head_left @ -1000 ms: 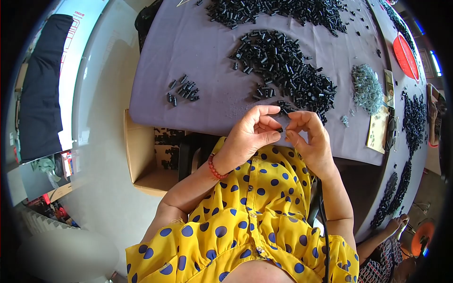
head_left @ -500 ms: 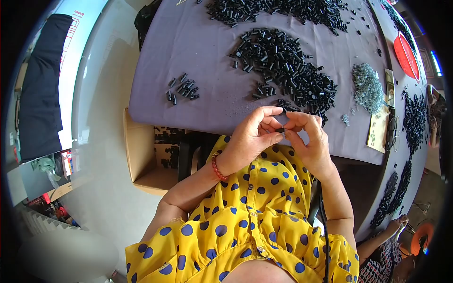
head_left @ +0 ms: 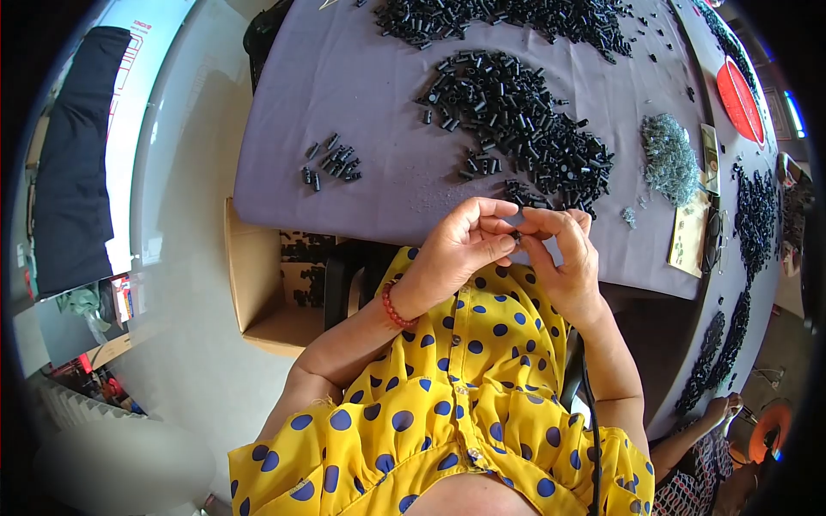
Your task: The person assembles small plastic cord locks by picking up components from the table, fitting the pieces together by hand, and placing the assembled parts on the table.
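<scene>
Through the head camera I watched a small black piece (head_left: pixel 516 235) near the middle of the frame, off the front edge of the worktop (head_left: pixel 344 95) and above the wearer's lap. The left hand (head_left: pixel 456 248) had its thumb and forefinger narrowed on it in a pinch. The right hand (head_left: pixel 564 258) came in from the other side, its thumb and forefinger close together at the piece, but I could not tell whether those fingers gripped it, or anything else. With both hands at it, I judged the handling of this piece unfinished. Just beyond the hands, a large heap of black pieces (head_left: pixel 516 112) spread over the upper middle, and a farther heap (head_left: pixel 508 19) ran along the top edge; by their bulk, I reckoned most of the work was left. Left of centre, a small group of black pieces (head_left: pixel 337 162) lay well apart; perhaps those were done, though nothing I saw settled it. Right of centre sat a pile of clear bits (head_left: pixel 670 163), with a tiny cluster (head_left: pixel 629 218) near it and a yellowish card (head_left: pixel 688 241) below. Farther out, a red basket (head_left: pixel 738 101) stood at upper right, and an open cardboard box (head_left: pixel 254 297) at lower left of the worktop.
</scene>
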